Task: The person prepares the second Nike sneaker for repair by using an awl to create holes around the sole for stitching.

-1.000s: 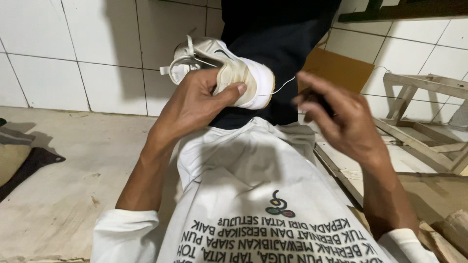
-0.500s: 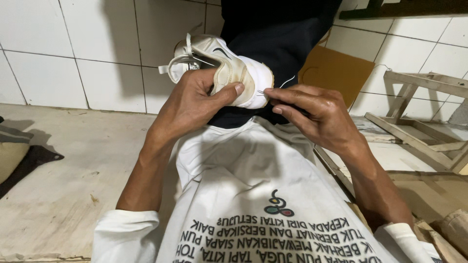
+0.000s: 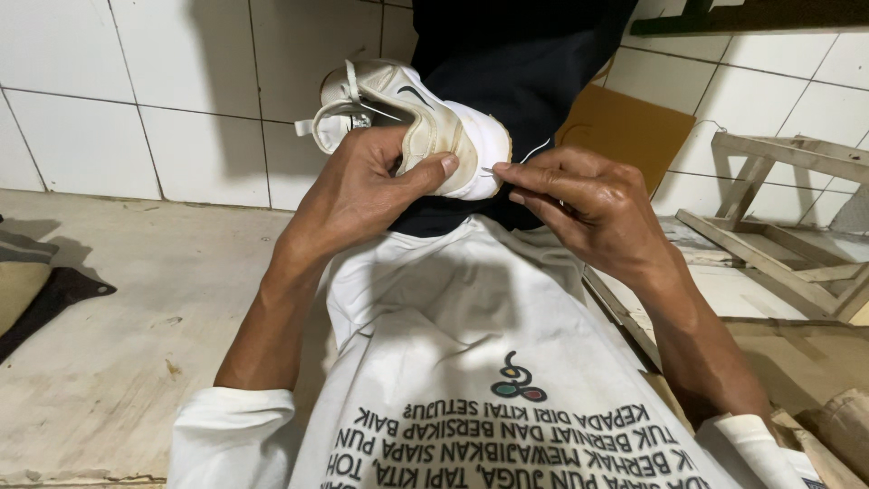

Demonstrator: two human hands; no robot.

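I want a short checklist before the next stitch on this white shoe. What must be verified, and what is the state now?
1. Left hand grips the white shoe firmly, thumb pressed on its side: ok.
2. Right hand pinches a thin needle at the shoe's sole edge: ok.
3. Left thumb is away from the needle tip: not ok, it lies very close.
4. Thread is free of tangles: cannot tell, it is too thin to see.
5. Laces hang away from the stitching place: ok.
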